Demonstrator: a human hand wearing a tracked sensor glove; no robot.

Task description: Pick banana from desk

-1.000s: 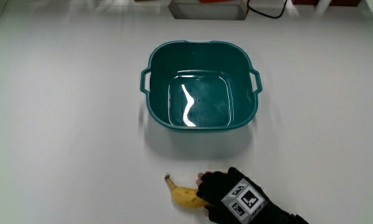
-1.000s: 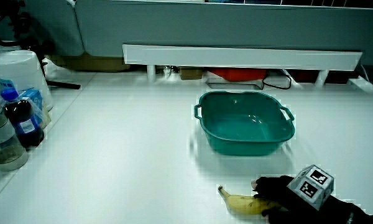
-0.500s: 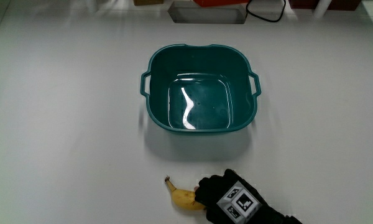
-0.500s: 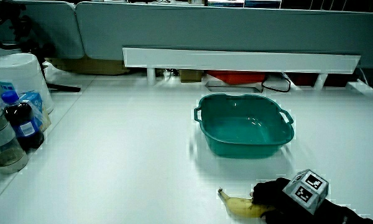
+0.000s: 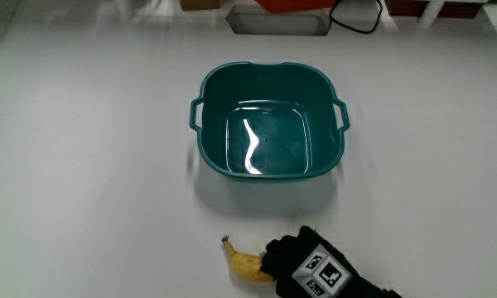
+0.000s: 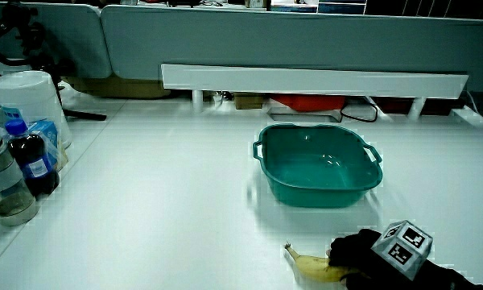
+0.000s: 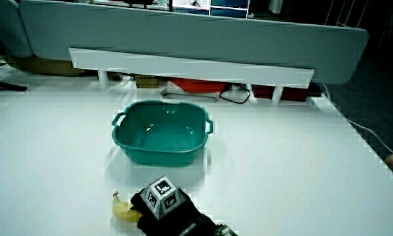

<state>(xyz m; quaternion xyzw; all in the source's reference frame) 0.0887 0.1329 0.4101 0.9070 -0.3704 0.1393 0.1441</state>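
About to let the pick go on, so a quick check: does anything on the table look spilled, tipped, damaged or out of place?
Nothing stands out. The teal plastic tub sits upright and empty, apart from the yellow banana, which lies whole on the white table with the black-gloved hand on one end.

A white table (image 5: 83, 182) carries a teal basin (image 5: 267, 118) near its middle (two small handles at the rim). A banana (image 5: 243, 261) lies on the table nearer to the person than the basin. At the table's edge in a side view stand bottles (image 6: 30, 161) and a white container (image 6: 29, 101)
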